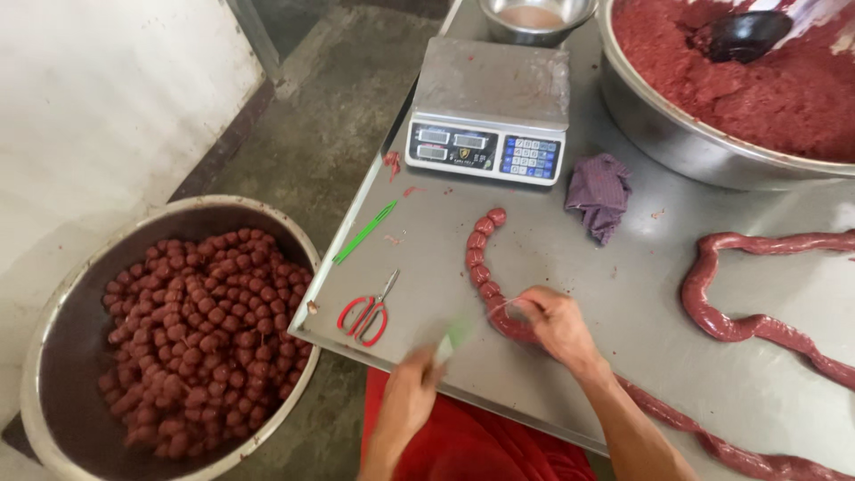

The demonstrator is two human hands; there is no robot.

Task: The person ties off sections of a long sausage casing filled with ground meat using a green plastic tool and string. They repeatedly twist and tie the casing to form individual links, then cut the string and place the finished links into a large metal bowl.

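My right hand (557, 322) is pinching the soft, glossy red sausage rope (485, 267) lying on the steel table (427, 223), fingers closed around it. My left hand (411, 392) is gripping a blurred green string (456, 334).

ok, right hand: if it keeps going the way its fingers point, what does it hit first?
The right hand points up-left along the table. First in that line is the tied sausage chain it already pinches; beyond that, probably the scale, though depth is unclear.
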